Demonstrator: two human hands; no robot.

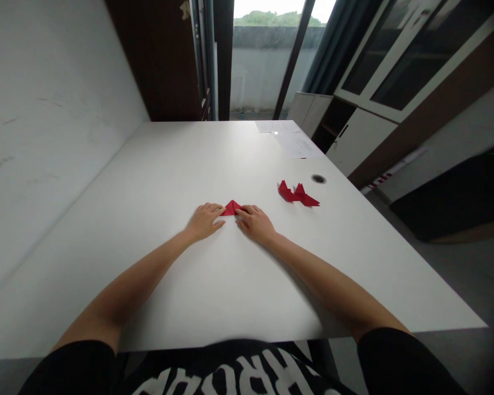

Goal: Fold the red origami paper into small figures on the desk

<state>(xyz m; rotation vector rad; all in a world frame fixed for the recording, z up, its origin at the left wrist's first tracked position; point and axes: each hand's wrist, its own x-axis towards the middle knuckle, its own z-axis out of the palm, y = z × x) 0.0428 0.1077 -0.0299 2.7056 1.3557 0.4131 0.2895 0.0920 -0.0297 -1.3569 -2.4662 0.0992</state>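
A small folded red paper (232,208) lies on the white table in front of me, shaped like a low triangle with a crease down its middle. My left hand (207,220) lies beside it with fingers stretched out, the fingertips touching its left corner and the thumb apart on the table. On the other side, my right hand (255,222) has its fingers bent over the right corner and pressed on it. That corner is partly hidden under the fingers.
To the right stand two folded red paper pieces (298,195), close together. Behind them, a round cable hole (318,179) pierces the white table (181,164). Printed sheets (294,144) lie at the far right edge. A wall (57,99) borders the left side.
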